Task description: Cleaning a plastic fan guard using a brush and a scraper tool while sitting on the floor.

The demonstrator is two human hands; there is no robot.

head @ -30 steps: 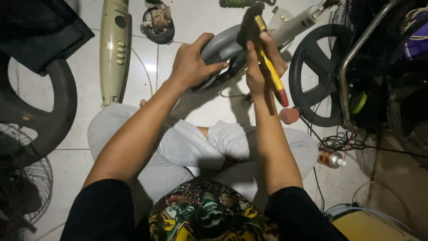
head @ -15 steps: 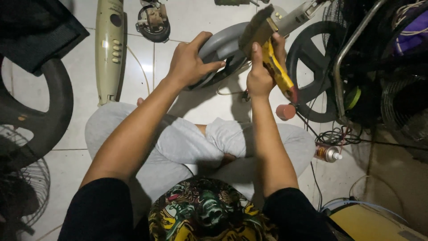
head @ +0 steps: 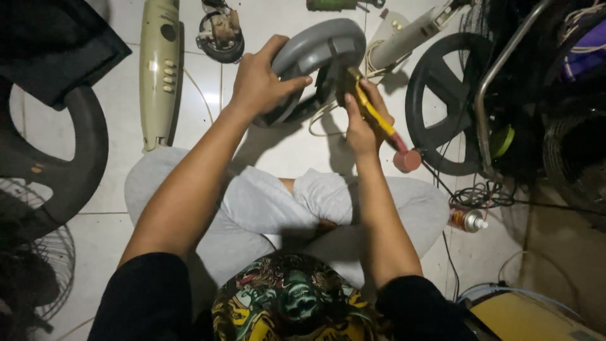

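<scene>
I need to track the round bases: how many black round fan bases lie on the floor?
2. One black round spoked fan base lies right of the right hand; another black round fan base lies at the left edge, partly cropped. More may be hidden in clutter.

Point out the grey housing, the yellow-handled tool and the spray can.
grey housing [head: 315,47]: head view, on its curved top shell.
yellow-handled tool [head: 375,117]: head view, on the yellow handle by the right hand.
spray can [head: 466,219]: head view, on its body.
</scene>
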